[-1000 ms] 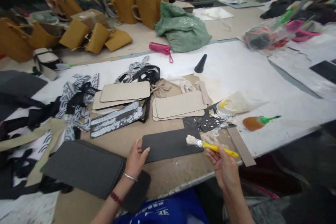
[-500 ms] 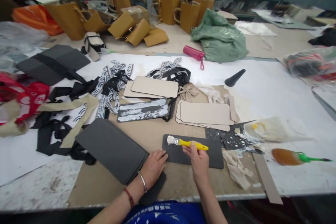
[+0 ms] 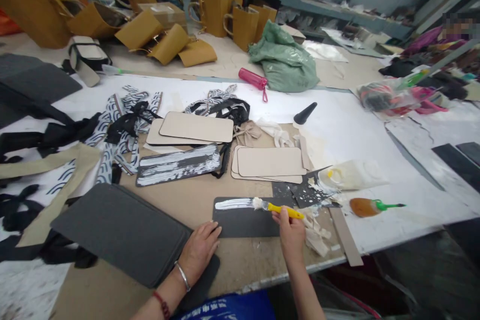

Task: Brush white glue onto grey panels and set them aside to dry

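At the left, a large dark grey panel (image 3: 123,230) lies flat on the surface (image 3: 375,125), overlapping the brown card sheet beneath it. Just to its right, the left hand (image 3: 198,250) is laid flat, fingers spread and slightly curled, closed on nothing; its fingertips press the near left corner of the dark grey board piece (image 3: 247,217), which lies straight ahead near the front edge. A white streak of glue (image 3: 234,204) is seen along the far edge of that piece. The right hand (image 3: 290,232) is closed narrowly around the yellow handle of the glue brush (image 3: 275,207), whose white bristles touch the board at the end of the streak. For an even coat, the board is best kept pinned by the left fingertips while long, overlapping strokes are drawn edge to edge. Further right, an open glue bag (image 3: 348,175) and 1 green-handled brush (image 3: 371,206) rest on the white sheet.
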Motion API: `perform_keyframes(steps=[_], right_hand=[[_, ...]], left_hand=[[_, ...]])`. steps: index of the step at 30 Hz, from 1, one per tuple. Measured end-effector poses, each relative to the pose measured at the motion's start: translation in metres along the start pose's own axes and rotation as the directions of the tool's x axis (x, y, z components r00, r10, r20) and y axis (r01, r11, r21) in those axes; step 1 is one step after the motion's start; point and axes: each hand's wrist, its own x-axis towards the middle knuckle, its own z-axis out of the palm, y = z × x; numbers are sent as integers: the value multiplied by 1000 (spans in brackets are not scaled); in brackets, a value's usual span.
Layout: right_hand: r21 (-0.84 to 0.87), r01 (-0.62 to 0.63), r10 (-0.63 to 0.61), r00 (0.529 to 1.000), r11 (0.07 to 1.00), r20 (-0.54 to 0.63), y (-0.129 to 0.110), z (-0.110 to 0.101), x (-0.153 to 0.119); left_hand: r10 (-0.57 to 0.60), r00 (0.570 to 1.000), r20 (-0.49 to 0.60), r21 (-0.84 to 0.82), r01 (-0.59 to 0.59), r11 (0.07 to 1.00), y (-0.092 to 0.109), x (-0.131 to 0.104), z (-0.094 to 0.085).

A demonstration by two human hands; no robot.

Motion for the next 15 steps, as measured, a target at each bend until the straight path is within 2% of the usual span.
perform_keyframes(steps=[5,8,10,12,15], right_hand=[[-278,43,-96,979,960,-181,11,-56,34],[-437,40,-164,954,898,-249,9,-77,40],[-483,50,-202,942,874,-268,3,-82,35],[-456,97,-227,944,885,-240,-4,-78,21],[-205,146,-168,981,968,-98,-10,-55,-11]], left_hand=[[-3,1000,7,-33,3,999,-3,-2,4],[1,1000,25,-46,0,999,-4,-2,4],[-8,999,48,-58,11,998,-3,-1,1],[-41,996,80,-102,49,994,-1,1,-4],[-150,974,168,-211,184,960,2,9,-16]])
